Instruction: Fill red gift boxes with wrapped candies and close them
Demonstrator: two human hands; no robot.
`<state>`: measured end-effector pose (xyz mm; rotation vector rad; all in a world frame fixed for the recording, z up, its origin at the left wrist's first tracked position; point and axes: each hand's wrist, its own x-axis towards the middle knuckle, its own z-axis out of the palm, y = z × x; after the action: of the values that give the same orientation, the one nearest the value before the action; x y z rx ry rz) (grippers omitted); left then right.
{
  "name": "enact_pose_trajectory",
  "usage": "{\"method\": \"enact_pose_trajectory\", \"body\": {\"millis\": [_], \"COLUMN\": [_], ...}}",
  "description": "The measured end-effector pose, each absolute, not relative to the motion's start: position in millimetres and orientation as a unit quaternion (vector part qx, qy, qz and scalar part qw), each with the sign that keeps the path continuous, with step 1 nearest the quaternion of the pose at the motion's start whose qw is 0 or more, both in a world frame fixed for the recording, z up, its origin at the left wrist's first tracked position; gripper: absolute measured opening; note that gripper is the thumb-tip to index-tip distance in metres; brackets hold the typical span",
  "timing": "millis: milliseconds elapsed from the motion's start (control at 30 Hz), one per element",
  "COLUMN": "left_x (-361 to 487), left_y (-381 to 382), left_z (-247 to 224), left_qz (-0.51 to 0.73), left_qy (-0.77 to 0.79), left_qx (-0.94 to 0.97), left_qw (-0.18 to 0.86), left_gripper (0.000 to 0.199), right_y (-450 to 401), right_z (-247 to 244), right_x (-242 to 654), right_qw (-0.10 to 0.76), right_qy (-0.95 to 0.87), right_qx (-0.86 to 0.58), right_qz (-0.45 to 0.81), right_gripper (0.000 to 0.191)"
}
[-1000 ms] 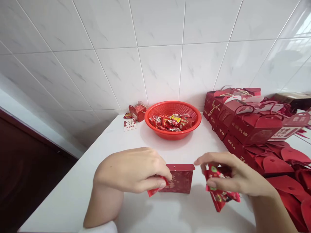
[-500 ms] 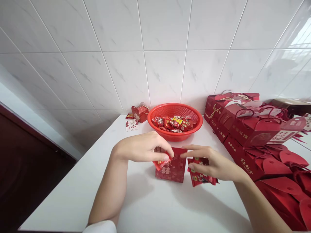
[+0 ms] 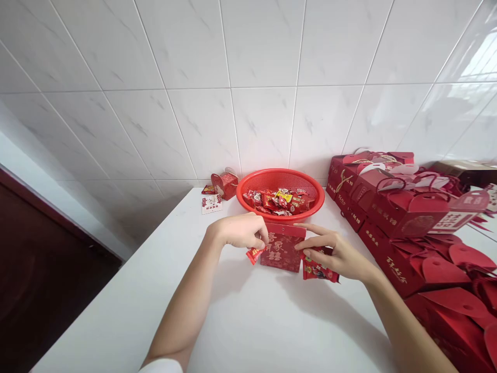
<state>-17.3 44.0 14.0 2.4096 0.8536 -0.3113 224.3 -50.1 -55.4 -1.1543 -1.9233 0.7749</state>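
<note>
A small red paper gift bag (image 3: 282,250) with gold characters stands upright on the white table, between my hands. My left hand (image 3: 244,231) is closed at its left edge, with a small red wrapped candy (image 3: 254,255) hanging from the fingers. From the other side, my right hand (image 3: 336,252) holds a red snack packet (image 3: 319,269) in its curled fingers. The fingertips of that hand reach the bag's right edge and top. Behind the bag sits a red plastic basket (image 3: 280,215) with several wrapped candies (image 3: 277,201) in it.
Stacked red gift boxes (image 3: 392,212) with cord handles line the right side. At the back left are a small red box (image 3: 225,185), a white printed card (image 3: 212,203) and a red packet (image 3: 208,189). A tiled wall (image 3: 264,124) rises behind the white table (image 3: 248,321).
The bag has turned so its front with gold characters shows more, and sits slightly farther right. My left hand has moved right to its edge; my right hand still holds the packet.
</note>
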Motion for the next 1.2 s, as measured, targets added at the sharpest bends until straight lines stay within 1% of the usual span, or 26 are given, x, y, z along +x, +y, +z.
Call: {"method": "enact_pose_trajectory", "body": {"millis": [67, 167, 200, 267, 367, 500, 567, 633, 700, 767, 900, 967, 1067, 1200], "left_x": [-17.3, -19.5, -20.4, -22.2, -22.8, -16.0, -8.6, -0.1, 7.6, 12.6, 14.0, 12.3, 9.2, 5.3], "left_y": [43.2, 43.6, 44.2, 45.9, 48.1, 47.1, 45.0, 42.8, 41.7, 42.4, 47.4, 48.8, 47.0, 42.7], "left_z": [15.0, 18.7, 19.8, 21.1, 20.0, 15.5, 12.5, 8.9, 4.4, -0.7, -8.9, -9.9, -6.3, 1.6], "left_qz": [-0.090, -0.043, -0.034, -0.024, -0.011, 0.057, 0.125, 0.192, 0.234, 0.264, 0.326, 0.332, 0.305, 0.262], "left_qy": [0.315, 0.306, 0.304, 0.301, 0.290, 0.271, 0.264, 0.266, 0.269, 0.256, 0.206, 0.192, 0.191, 0.219], "left_qx": [0.900, 0.898, 0.896, 0.894, 0.896, 0.893, 0.889, 0.884, 0.885, 0.896, 0.916, 0.921, 0.932, 0.937], "left_qw": [0.287, 0.314, 0.322, 0.330, 0.336, 0.356, 0.353, 0.333, 0.300, 0.247, 0.110, 0.069, 0.048, 0.076], "left_gripper": [0.032, 0.058, 0.064, 0.066, 0.064, 0.068, 0.061, 0.045, 0.030, 0.022, 0.019, 0.019, 0.018, 0.016], "right_y": [-50.7, -48.4, -47.4, -46.2, -46.6, -49.7, -51.0, -51.8, -51.8, -51.2, -49.7, -49.3, -49.2, -50.4], "right_z": [-59.5, -67.3, -69.9, -74.4, -78.7, -81.5, -82.8, -84.6, -86.8, -89.0, -91.5, -91.9, -91.8, -90.6], "right_x": [224.1, 222.7, 221.8, 219.4, 215.8, 211.4, 209.0, 206.4, 204.6, 203.8, 204.8, 205.5, 205.9, 205.8], "right_qw": [0.381, 0.408, 0.418, 0.442, 0.480, 0.489, 0.493, 0.500, 0.496, 0.486, 0.473, 0.470, 0.468, 0.458], "right_qy": [-0.750, -0.740, -0.733, -0.710, -0.669, -0.634, -0.631, -0.635, -0.644, -0.660, -0.684, -0.697, -0.713, -0.710], "right_qx": [-0.447, -0.446, -0.448, -0.449, -0.447, -0.461, -0.462, -0.457, -0.455, -0.453, -0.444, -0.437, -0.429, -0.445], "right_qz": [0.305, 0.295, 0.297, 0.313, 0.351, 0.384, 0.382, 0.373, 0.363, 0.351, 0.332, 0.319, 0.298, 0.296], "right_gripper": [0.027, 0.036, 0.038, 0.043, 0.047, 0.065, 0.066, 0.062, 0.059, 0.059, 0.058, 0.055, 0.048, 0.045]}}
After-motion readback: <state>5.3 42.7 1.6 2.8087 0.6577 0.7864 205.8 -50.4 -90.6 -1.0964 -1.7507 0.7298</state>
